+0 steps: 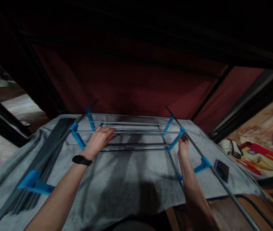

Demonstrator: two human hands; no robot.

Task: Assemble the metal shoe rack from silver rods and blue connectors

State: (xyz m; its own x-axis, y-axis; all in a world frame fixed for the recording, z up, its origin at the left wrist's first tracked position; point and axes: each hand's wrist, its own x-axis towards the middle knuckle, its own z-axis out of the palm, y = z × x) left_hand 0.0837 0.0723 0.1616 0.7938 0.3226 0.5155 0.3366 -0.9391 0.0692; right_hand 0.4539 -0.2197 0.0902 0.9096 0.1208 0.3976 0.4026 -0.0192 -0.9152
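A half-built rack of thin grey metal tubes and blue plastic brackets lies in front of me. My left hand (100,138), with a dark band on its wrist, curls its fingers over a cross tube (141,132) near the left side. At the right side my right hand (183,147) pinches a blue bracket (174,143) at the end of the cross tubes. A long side tube (195,144) passes just right of that hand. Nearer to me, another blue bracket (202,164) sits on this tube, and a blue bracket (34,183) sits on the left side tube.
A bundle of loose grey tubes (52,154) lies on the left of the grey cloth (126,189). A phone (222,171) rests at the right, beside a red and yellow box (261,157). Dark red panels (131,86) stand behind the rack.
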